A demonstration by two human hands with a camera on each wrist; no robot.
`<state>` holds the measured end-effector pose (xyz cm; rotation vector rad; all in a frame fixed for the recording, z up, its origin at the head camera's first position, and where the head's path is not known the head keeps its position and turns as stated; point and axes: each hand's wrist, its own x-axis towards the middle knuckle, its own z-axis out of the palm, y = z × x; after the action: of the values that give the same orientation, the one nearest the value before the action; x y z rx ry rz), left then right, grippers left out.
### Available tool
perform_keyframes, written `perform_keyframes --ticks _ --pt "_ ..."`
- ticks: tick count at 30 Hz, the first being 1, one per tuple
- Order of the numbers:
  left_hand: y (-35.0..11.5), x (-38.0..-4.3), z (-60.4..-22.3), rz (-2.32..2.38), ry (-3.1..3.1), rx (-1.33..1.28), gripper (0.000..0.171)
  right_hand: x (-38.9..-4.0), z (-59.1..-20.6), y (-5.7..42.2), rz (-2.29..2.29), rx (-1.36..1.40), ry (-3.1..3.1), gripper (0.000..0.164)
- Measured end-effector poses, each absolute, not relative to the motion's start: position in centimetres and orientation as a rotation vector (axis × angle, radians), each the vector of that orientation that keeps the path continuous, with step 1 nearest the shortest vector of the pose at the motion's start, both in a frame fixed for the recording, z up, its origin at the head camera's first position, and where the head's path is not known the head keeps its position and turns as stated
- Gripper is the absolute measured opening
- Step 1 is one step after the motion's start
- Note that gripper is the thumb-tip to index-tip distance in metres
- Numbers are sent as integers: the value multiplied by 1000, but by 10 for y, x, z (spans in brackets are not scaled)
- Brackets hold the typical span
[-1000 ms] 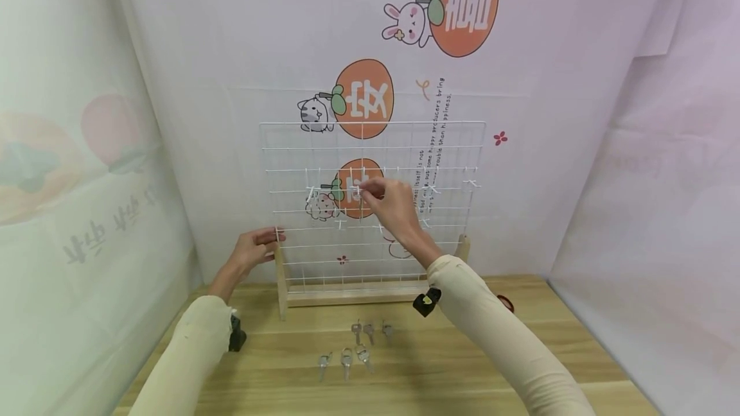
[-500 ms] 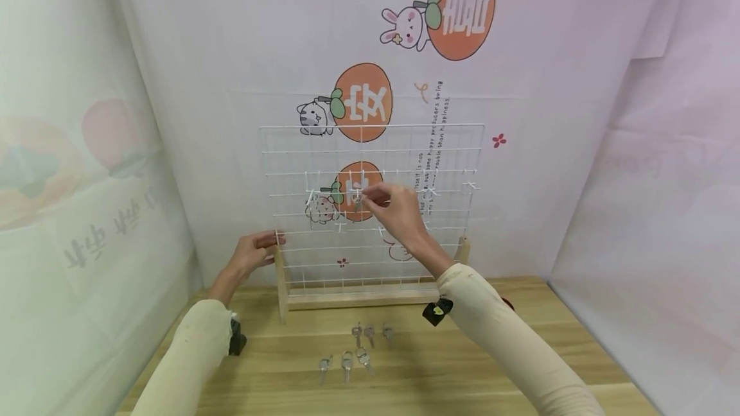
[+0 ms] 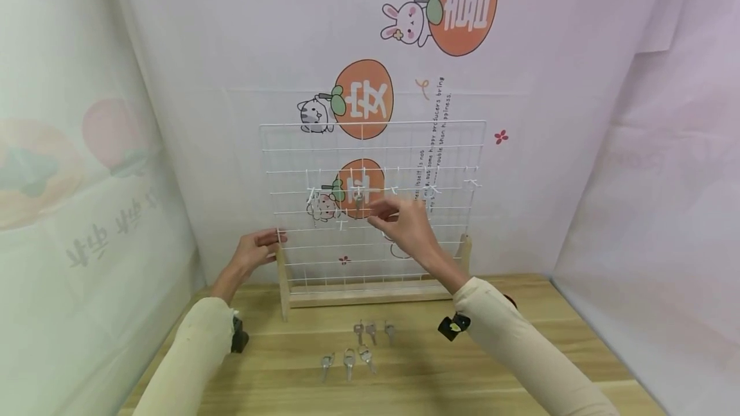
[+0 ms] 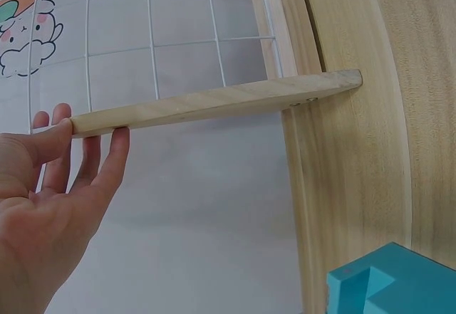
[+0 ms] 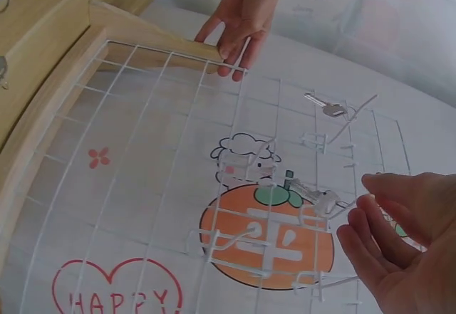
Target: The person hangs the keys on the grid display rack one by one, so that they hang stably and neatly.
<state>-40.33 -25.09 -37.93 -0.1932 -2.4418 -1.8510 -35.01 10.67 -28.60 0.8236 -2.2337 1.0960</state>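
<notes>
A white wire grid rack (image 3: pixel 372 123) stands in a wooden frame (image 3: pixel 370 299). My left hand (image 3: pixel 257 249) grips the tip of its left wooden upright (image 4: pixel 214 102), thumb on one side and fingers on the other. A silver key (image 3: pixel 358 201) hangs by its ring from a white hook on the grid. My right hand (image 3: pixel 407 226) is just right of and below that key in the head view, thumb and fingers apart with nothing between them. In the right wrist view, a second key (image 5: pixel 329 107) hangs from another hook (image 5: pixel 360 114).
Several keys with rings (image 3: pixel 349 359) lie in two rows on the wooden table (image 3: pixel 277 390) in front of the rack. More white hooks (image 3: pixel 471 183) sit on the grid. A red item (image 3: pixel 510 300) shows partly behind the right sleeve. Printed cloth (image 3: pixel 254 37) surrounds the table.
My right hand has let go of the key, which now hangs on the hook, and has drawn back down and to the right. The left hand keeps its grip on the upright.
</notes>
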Motion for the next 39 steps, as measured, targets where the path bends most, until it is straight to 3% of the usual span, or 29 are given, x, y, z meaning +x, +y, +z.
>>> perform_keyframes --ticks 10,22,39 --pt "-251 -404 -379 -1862 -2445 -182 45 -350 -326 112 1092 914 -2273 16" --pt "-250 -404 -378 -1862 -2436 -198 45 -358 -400 114 1010 1042 -2420 13" --pt "-251 -404 -378 -1859 -2443 -184 45 -378 -483 109 1011 1026 -2618 14"
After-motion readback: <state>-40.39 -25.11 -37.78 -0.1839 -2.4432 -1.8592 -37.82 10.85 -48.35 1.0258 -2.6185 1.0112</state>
